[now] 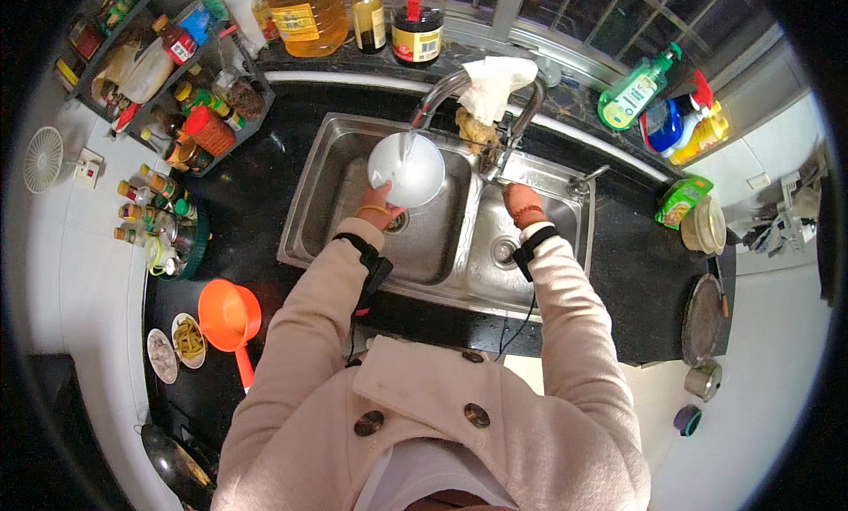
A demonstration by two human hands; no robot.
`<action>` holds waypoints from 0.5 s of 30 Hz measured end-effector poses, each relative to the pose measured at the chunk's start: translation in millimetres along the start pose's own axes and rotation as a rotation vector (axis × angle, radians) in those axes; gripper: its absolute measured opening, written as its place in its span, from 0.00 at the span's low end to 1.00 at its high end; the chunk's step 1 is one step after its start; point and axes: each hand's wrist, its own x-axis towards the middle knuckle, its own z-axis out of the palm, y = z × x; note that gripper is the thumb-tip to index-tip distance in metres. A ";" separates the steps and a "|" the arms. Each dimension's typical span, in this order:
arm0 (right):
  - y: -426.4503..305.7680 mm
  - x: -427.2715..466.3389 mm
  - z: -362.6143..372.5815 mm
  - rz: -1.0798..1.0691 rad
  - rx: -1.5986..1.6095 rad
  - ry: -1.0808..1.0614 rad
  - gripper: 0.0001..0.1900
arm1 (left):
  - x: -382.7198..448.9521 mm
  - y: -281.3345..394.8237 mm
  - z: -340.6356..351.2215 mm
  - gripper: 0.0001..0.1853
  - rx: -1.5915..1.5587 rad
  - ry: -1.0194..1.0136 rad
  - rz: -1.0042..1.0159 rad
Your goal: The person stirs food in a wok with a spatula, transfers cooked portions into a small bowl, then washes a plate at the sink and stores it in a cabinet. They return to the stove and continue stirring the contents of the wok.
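Note:
My left hand (pixel 379 198) grips the near rim of a white bowl (pixel 424 170) above the larger left basin (pixel 424 246) of a stainless steel double sink. Water runs from the curved faucet (pixel 437 97) into the bowl. My right hand (pixel 523 203) is curled at the faucet's lever, above the smaller right basin (pixel 480 262); its fingertips are hidden. A white cloth (pixel 497 87) is draped over the faucet, with a tan scrubber (pixel 477 130) hanging below it.
On the left counter stand an orange strainer (pixel 228 315), a plate of green food (pixel 189 341) and a condiment rack (pixel 199 93). Bottles line the window ledge, including a green pump bottle (pixel 639 90). A dark round pan (pixel 702 319) leans at the right. A cable (pixel 520 332) hangs by my right sleeve.

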 end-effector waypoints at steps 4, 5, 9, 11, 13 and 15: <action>12.8 5.4 -0.5 -0.052 0.027 -0.033 0.16 | 8.2 -14.3 2.1 0.32 -0.132 -0.050 -0.057; 17.9 8.2 -1.0 -0.087 0.053 -0.039 0.16 | 8.1 -16.2 3.2 0.33 -0.155 -0.007 -0.122; 41.2 24.3 -19.9 -0.194 0.079 -0.121 0.15 | 0.4 -12.3 8.2 0.34 -0.385 -0.099 -0.520; 43.4 25.6 -33.5 -0.155 0.203 -0.027 0.14 | -11.1 -6.3 7.1 0.34 -0.155 -0.159 -0.443; 30.4 16.2 -41.1 -0.138 -0.095 0.016 0.15 | -23.8 0.2 8.1 0.34 -0.015 -0.148 -0.343; -9.5 2.9 -32.9 -0.307 0.224 0.290 0.19 | -36.3 5.7 10.8 0.35 0.127 -0.160 -0.159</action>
